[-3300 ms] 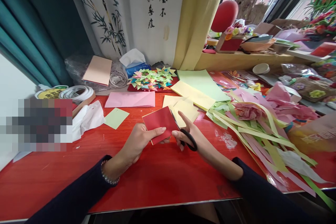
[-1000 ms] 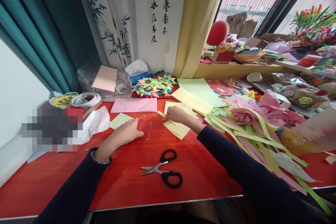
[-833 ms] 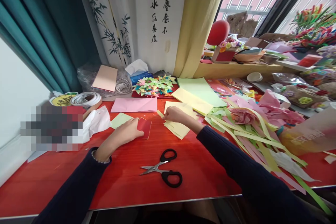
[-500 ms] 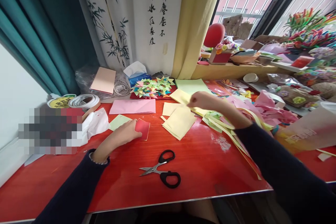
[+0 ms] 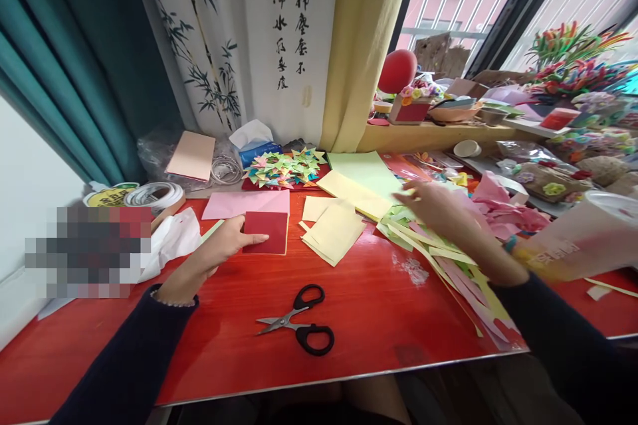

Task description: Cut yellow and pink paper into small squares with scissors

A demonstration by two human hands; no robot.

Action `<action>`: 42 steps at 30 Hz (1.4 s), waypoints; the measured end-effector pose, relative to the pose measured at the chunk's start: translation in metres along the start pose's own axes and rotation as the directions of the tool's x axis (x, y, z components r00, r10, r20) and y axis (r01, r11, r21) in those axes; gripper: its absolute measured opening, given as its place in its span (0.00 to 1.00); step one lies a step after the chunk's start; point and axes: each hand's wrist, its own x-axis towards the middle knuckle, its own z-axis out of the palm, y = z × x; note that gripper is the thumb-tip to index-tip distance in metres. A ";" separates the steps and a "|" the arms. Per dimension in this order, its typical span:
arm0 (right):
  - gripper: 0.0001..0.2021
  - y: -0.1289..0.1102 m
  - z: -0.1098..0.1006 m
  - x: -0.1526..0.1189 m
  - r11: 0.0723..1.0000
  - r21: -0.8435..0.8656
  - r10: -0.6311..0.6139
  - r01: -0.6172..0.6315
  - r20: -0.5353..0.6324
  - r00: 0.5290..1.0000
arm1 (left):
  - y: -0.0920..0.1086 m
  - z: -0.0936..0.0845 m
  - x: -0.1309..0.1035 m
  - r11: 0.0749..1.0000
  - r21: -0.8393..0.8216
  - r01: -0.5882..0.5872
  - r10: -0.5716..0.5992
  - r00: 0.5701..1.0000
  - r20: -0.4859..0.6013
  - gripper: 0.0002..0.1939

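My left hand (image 5: 226, 246) grips a dark red square of paper (image 5: 272, 224) with a yellowish edge, thumb on top and fingers beneath. Under that hand lies a green paper piece (image 5: 213, 228), mostly covered. A pink sheet (image 5: 229, 204) lies just behind. My right hand (image 5: 438, 209) hangs above a heap of cut paper strips (image 5: 451, 259), fingers stretched out and slightly apart, nothing seen in them. Beside its fingertips are a long pale yellow sheet (image 5: 356, 194) and a light green sheet (image 5: 366, 169). Several pale yellow pieces (image 5: 336, 236) lie between my hands.
Black-handled scissors (image 5: 294, 322) lie spread near the table's front edge. A tray of folded paper stars (image 5: 284, 167) stands at the back. Tape rolls (image 5: 154, 195) and a crumpled tissue (image 5: 177, 242) are on the left. A tilted translucent cup (image 5: 588, 236) lies at the right.
My left hand has lifted and turned the red paper, now showing it more squarely. My right hand has moved right, away from the yellow pieces, its fingers going from pinched to spread.
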 end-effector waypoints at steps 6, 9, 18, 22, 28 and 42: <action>0.16 -0.099 0.103 -0.030 0.657 0.704 -0.238 -0.270 0.532 0.812 | 0.012 0.020 -0.013 0.963 -0.261 -0.066 0.074 0.997 0.021 0.18; 0.16 -0.109 0.128 -0.027 0.507 0.787 -0.258 -0.352 0.528 0.809 | 0.012 0.024 -0.013 0.953 -0.285 -0.104 0.131 0.988 0.079 0.16; 0.10 -0.094 0.135 -0.020 0.462 0.825 -0.169 -0.326 0.443 0.881 | -0.005 0.011 0.002 0.971 -0.217 -0.099 0.095 0.995 -0.029 0.21; 0.08 -0.083 0.128 -0.013 0.472 0.859 0.002 -0.198 0.223 0.975 | -0.015 0.008 0.003 1.000 0.017 -0.011 0.008 0.983 0.182 0.19; 0.10 -0.082 0.123 -0.013 0.465 0.865 0.002 -0.189 0.212 0.977 | -0.016 0.003 0.004 0.919 0.387 -0.074 0.061 0.997 0.047 0.17; 0.09 -0.107 0.147 -0.037 0.407 0.852 -0.212 -0.329 0.439 0.873 | -0.039 -0.054 0.021 0.808 0.578 -0.116 0.269 0.945 -0.185 0.15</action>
